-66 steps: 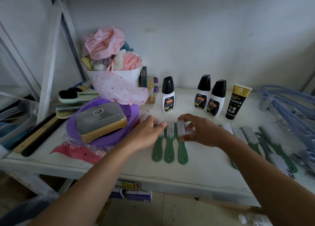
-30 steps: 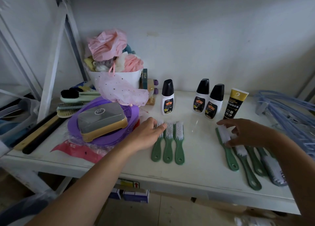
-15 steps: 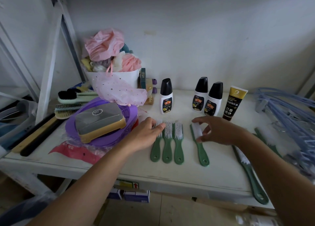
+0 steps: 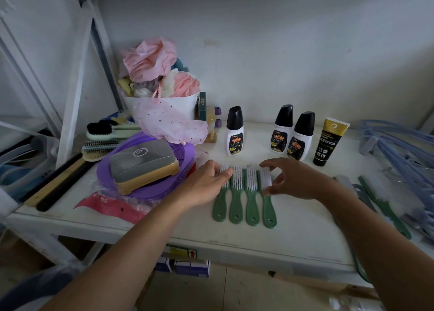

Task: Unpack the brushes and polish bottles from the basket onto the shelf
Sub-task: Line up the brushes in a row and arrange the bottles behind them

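Note:
Several green-handled brushes with white bristles (image 4: pixel 244 193) lie side by side on the white shelf (image 4: pixel 293 228), handles toward me. My right hand (image 4: pixel 296 181) pinches the head of the rightmost brush of the row (image 4: pixel 266 188). My left hand (image 4: pixel 206 184) rests flat against the leftmost brush's bristles. Behind the row stand three white polish bottles with black caps (image 4: pixel 234 132) (image 4: pixel 281 128) (image 4: pixel 301 135) and a black and gold tube (image 4: pixel 328 141). More green brushes (image 4: pixel 385 205) lie at the right, partly hidden by my right arm.
A purple lid with a grey and gold box (image 4: pixel 143 165) lies left of the row. A white tub of pink bath puffs (image 4: pixel 162 99) stands at the back left, with other brushes (image 4: pixel 103 134) and long shoehorns (image 4: pixel 56 184). Blue hangers (image 4: pixel 399 151) crowd the right.
My right hand slid a fourth green brush leftward from the right-hand pile until it sits against the row of three. My left hand stayed at the row's left side.

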A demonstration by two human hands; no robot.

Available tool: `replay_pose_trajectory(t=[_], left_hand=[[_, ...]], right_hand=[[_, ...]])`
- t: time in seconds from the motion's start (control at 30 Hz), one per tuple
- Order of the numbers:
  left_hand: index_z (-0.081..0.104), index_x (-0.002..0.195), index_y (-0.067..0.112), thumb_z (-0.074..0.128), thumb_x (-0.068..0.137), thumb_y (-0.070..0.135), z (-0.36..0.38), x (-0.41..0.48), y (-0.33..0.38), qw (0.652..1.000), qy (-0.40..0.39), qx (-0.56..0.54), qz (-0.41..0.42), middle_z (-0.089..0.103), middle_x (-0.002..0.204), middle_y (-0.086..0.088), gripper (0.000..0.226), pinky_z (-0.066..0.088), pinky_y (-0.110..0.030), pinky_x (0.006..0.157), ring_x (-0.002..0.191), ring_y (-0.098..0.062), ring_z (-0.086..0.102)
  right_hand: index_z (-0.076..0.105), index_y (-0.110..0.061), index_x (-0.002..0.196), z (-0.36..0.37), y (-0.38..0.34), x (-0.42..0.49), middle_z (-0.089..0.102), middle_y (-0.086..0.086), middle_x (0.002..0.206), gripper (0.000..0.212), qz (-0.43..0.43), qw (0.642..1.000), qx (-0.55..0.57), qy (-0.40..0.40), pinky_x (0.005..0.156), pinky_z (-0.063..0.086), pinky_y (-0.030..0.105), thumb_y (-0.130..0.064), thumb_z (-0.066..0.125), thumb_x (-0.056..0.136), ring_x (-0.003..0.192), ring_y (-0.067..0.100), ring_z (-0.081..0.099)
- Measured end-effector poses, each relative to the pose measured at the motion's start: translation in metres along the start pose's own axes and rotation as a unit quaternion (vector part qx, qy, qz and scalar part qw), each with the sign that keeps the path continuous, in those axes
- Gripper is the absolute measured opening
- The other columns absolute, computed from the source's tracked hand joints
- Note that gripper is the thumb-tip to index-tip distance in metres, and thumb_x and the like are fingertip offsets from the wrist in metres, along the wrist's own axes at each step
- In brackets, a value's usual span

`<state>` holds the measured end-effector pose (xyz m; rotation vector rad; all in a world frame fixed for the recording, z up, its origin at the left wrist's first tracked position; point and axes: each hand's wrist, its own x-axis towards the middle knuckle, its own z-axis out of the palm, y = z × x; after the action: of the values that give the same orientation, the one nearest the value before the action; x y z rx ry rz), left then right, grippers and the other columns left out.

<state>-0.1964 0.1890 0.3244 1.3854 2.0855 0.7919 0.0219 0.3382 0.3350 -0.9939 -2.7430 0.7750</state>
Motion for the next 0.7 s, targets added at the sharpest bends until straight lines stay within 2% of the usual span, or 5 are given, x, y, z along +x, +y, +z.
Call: replay_pose_trajectory(t=[0.07,0.23,0.43,0.6,0.7], left_hand=[[0.051,0.132,0.022,0.042,0.093,0.069,-0.0003,-0.0004,0.0001,1.0,-0.001,-0.001,-0.001,0.059,0.132,0.004,0.062,0.043,-0.039,0.103,0.121,-0.014,0.055],[0.05,0.133,0.022,0.043,0.094,0.068,-0.0003,-0.0015,0.0008,1.0,0.001,-0.001,-0.009,0.058,0.134,0.004,0.06,0.042,-0.037,0.105,0.123,-0.015,0.055],[0.05,0.132,0.022,0.042,0.097,0.065,-0.0005,-0.0033,0.0031,1.0,0.0,0.001,-0.009,0.059,0.128,0.006,0.056,0.042,-0.036,0.101,0.12,-0.015,0.055],[0.055,0.126,0.021,0.04,0.104,0.044,-0.0016,-0.003,0.0058,1.0,0.01,-0.002,-0.003,0.061,0.121,0.004,0.035,0.041,-0.031,0.094,0.116,-0.017,0.056],[0.056,0.126,0.023,0.04,0.105,0.037,-0.0019,-0.0023,0.0054,1.0,0.015,-0.014,-0.009,0.058,0.123,0.006,0.03,0.036,-0.027,0.089,0.116,-0.014,0.053]], right_hand=[[0.05,-0.027,0.141,0.0003,-0.0006,-0.0002,0.06,-0.008,0.131,0.078,0.002,1.0,0.001,0.003,0.079,0.055,0.025,-0.036,0.086,0.073,0.083,0.004,0.069],[0.051,-0.028,0.138,0.0011,-0.0015,-0.0004,0.061,-0.008,0.128,0.074,0.001,1.0,-0.001,0.007,0.076,0.055,0.022,-0.036,0.086,0.073,0.081,0.004,0.069],[0.051,-0.027,0.138,0.0013,-0.0018,-0.0017,0.062,-0.007,0.128,0.074,-0.001,1.0,-0.002,0.01,0.077,0.057,0.024,-0.036,0.085,0.073,0.082,0.005,0.068],[0.05,-0.027,0.139,0.0016,-0.0038,-0.0027,0.062,-0.006,0.128,0.073,0.001,1.0,-0.007,0.011,0.077,0.057,0.024,-0.035,0.084,0.075,0.084,0.006,0.068],[0.05,-0.027,0.14,0.0014,-0.0054,-0.0039,0.062,-0.006,0.128,0.074,0.004,1.0,-0.01,0.013,0.076,0.056,0.023,-0.034,0.084,0.075,0.084,0.006,0.068]])
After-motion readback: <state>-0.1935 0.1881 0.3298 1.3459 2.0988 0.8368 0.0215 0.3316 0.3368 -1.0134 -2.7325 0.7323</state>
